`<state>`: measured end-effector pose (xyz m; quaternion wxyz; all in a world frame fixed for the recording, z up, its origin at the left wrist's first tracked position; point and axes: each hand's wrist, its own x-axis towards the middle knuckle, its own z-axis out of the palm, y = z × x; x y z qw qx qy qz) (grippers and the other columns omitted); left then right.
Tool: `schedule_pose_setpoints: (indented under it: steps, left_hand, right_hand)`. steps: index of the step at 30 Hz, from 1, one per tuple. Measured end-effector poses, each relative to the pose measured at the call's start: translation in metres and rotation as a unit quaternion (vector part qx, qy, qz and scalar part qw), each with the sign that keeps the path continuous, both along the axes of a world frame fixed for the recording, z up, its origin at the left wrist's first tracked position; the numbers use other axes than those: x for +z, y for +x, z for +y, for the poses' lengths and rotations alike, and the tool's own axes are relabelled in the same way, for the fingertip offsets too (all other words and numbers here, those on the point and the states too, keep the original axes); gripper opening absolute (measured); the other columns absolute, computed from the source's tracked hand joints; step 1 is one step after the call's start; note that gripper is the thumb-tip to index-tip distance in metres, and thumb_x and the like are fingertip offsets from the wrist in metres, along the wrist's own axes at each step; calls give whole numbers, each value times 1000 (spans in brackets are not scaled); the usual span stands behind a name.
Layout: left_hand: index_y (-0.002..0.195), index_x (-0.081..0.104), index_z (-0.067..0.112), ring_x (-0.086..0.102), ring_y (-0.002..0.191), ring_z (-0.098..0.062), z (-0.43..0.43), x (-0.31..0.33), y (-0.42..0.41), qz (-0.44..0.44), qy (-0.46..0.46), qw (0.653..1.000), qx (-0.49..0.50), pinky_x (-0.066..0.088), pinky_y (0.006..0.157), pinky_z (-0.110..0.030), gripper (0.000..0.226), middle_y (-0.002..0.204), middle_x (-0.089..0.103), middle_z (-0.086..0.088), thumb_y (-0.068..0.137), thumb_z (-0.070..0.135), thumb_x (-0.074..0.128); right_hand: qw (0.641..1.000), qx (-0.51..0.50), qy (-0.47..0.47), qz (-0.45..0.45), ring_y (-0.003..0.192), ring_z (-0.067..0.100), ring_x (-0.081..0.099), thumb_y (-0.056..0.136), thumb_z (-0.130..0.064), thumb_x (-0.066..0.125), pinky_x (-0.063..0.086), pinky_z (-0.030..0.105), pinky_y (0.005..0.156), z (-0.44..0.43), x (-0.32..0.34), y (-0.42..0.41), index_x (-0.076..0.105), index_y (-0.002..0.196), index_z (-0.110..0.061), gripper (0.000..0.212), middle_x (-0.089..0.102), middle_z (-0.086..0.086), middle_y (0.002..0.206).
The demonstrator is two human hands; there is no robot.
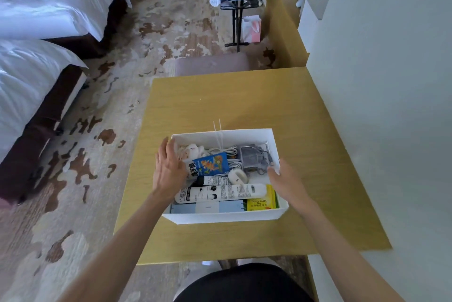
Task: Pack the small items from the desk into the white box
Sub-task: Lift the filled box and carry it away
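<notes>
Closest to us is the person's dark clothing, from which both forearms reach out over the wooden desk. The white box sits on the near half of the desk, open-topped and filled. We see a white tube, a yellow tea packet, a blue sachet, coiled white cables, a grey pouch and a small plush toy.

The left hand lies flat with straight fingers against the box's left wall. The right hand meets the right wall at its rim, but we cannot tell whether its fingers curl over it.

We judge the box to be thin card, light but easily bowed. The loose contents would slide if it tilts, so we would hold it low on both side walls or under the base.
</notes>
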<state>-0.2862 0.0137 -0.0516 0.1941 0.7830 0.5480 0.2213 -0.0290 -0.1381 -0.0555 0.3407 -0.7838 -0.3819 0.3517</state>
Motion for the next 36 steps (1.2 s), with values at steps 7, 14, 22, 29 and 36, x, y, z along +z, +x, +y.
schedule_pose_setpoints:
  steps: [7, 14, 22, 29, 36]
  left_hand:
    - [134, 33, 11, 51, 94, -29, -4, -9, -20, 17, -210, 967, 141, 49, 76, -43, 48, 119, 54, -17, 87, 11, 43]
    - [122, 53, 5, 56, 77, -25, -17, -14, -25, 64, -190, 968, 150, 44, 62, -28, 34, 107, 66, -16, 91, 16, 47]
    - [116, 58, 4, 56, 65, -21, -38, -12, -44, 83, -154, 971, 163, 40, 50, -23, 28, 86, 63, -9, 91, 13, 47]
    - [115, 58, 2, 57, 70, -28, -49, -2, -92, 63, -140, 957, 245, 47, 61, -31, 28, 89, 66, -15, 92, 16, 49]
    - [101, 61, 1, 53, 57, -18, -54, 11, -172, 20, -115, 934, 338, 37, 48, -25, 21, 76, 59, -6, 92, 15, 48]
  right_hand:
    - [995, 14, -88, -36, 39, 2, 33, 96, -17, 44, 25, 15, 36, 4, 0, 6, 38, 64, -20, 32, 37, -7, 55]
    - [990, 56, -122, -53, 43, 9, 28, 94, -5, 44, 21, 18, 38, 5, 5, 10, 37, 63, -14, 32, 34, -3, 54]
    - [985, 121, -108, -63, 46, 8, 33, 91, -1, 44, 25, 18, 39, 14, 12, 10, 43, 67, -14, 27, 39, -3, 59]
    - [973, 183, -82, -116, 46, 10, 34, 90, -3, 45, 26, 23, 42, 51, 21, -29, 44, 66, -14, 27, 40, -3, 57]
    - [952, 262, -48, -148, 44, 8, 29, 89, 0, 45, 22, 18, 37, 108, 34, -109, 42, 62, -14, 31, 35, -5, 54]
